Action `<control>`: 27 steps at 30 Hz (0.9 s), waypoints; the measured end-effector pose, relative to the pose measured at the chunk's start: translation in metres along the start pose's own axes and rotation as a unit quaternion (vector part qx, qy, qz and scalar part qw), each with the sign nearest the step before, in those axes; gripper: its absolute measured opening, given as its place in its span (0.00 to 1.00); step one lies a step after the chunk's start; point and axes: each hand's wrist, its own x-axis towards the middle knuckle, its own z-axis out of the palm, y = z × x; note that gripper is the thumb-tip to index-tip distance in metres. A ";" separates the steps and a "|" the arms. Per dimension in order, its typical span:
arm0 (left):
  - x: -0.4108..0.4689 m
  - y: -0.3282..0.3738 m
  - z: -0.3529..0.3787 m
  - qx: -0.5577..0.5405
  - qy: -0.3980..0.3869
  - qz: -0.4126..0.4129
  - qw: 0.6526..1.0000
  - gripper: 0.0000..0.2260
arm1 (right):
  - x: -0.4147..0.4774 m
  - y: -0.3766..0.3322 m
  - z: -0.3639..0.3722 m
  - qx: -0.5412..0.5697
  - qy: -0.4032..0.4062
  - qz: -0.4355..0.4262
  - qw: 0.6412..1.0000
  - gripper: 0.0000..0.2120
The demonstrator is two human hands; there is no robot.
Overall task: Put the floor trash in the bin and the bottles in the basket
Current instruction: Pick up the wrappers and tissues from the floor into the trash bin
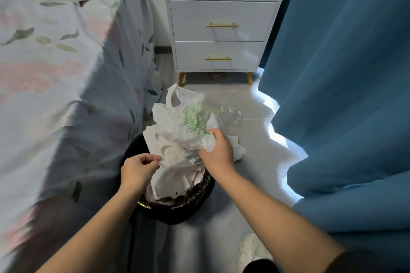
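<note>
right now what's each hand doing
Left hand: closed, pinching a paper over the bin.
Right hand: closed on the plastic bag and tissue.

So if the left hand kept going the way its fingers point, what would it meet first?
Most likely the pale paper or card heaped in the bin. The left hand points toward the upper right, fingers curled right at that sheet's edge; whether they already touch it is unclear.
</note>
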 end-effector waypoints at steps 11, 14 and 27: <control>0.003 -0.029 -0.014 0.237 0.045 0.016 0.970 0.06 | -0.015 0.014 0.044 -0.459 -0.182 -0.130 0.860 0.27; 0.007 -0.022 -0.012 0.239 0.058 0.144 0.959 0.16 | -0.009 0.014 0.040 -0.523 -0.199 -0.146 0.816 0.34; 0.060 -0.031 0.026 0.655 -0.184 0.217 0.700 0.40 | 0.009 0.037 0.051 -0.643 -0.294 -0.213 0.674 0.26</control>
